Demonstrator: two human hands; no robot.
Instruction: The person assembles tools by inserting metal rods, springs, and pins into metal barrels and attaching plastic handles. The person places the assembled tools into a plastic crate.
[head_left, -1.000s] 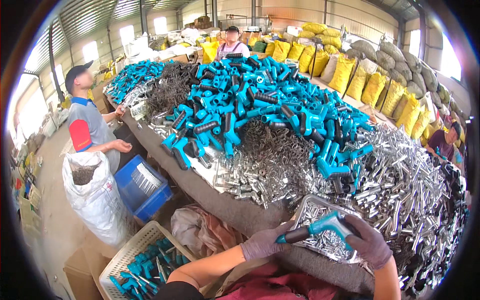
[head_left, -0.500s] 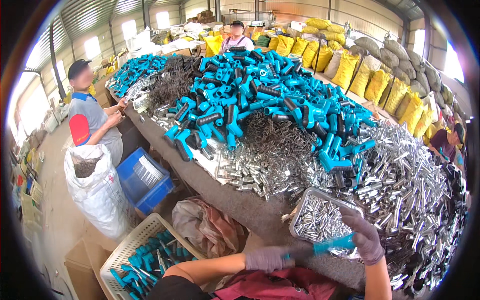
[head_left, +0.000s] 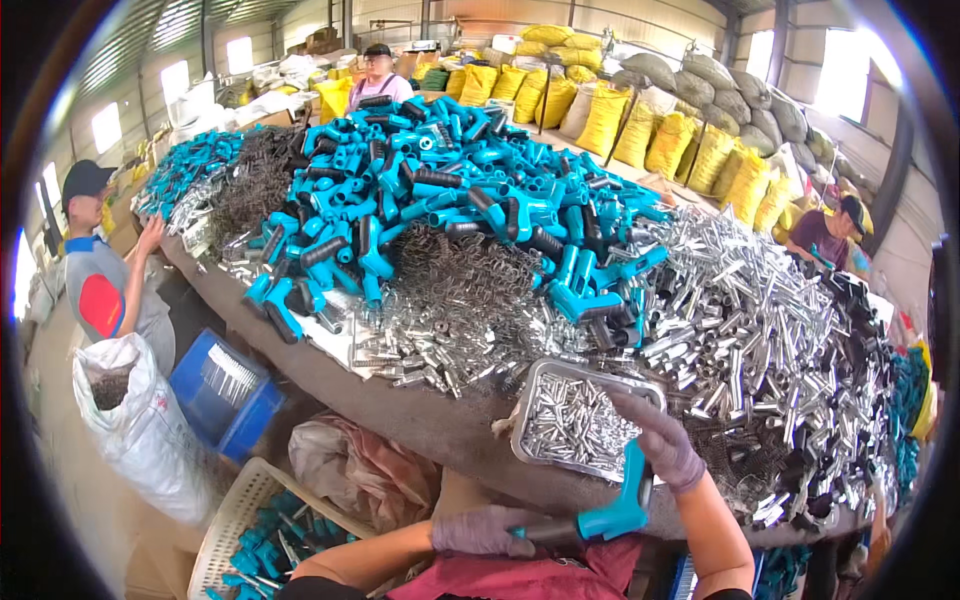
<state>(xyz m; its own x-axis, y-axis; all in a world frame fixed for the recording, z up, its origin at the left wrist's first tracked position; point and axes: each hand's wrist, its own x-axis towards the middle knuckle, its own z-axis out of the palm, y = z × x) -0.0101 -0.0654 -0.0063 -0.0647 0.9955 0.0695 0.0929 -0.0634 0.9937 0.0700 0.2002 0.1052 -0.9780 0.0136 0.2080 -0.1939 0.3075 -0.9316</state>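
My left hand (head_left: pixel 484 531), in a grey glove, is wrapped round the black grip of a teal pistol-shaped plastic handle (head_left: pixel 618 512) in front of my dark red apron. My right hand (head_left: pixel 664 444), gloved too, is stretched out with straight fingers, its palm against the upper end of that handle. Whether anything small lies under the palm is hidden. Just beyond the hands, a metal tray (head_left: pixel 520 436) on the table holds many small silver metal pins (head_left: pixel 575 418).
A large heap of teal handles (head_left: pixel 400 190) covers the table, with dark springs (head_left: pixel 455 270) and silver metal tubes (head_left: pixel 740 310) beside it. A cream basket (head_left: pixel 222 535) of teal parts stands at lower left, near a blue crate (head_left: pixel 258 415). Co-workers stand around the table.
The view has swung to the right. The teal handle, blurred and nearly level before, now has its teal end tipped up against my right palm. My left hand still grips it.
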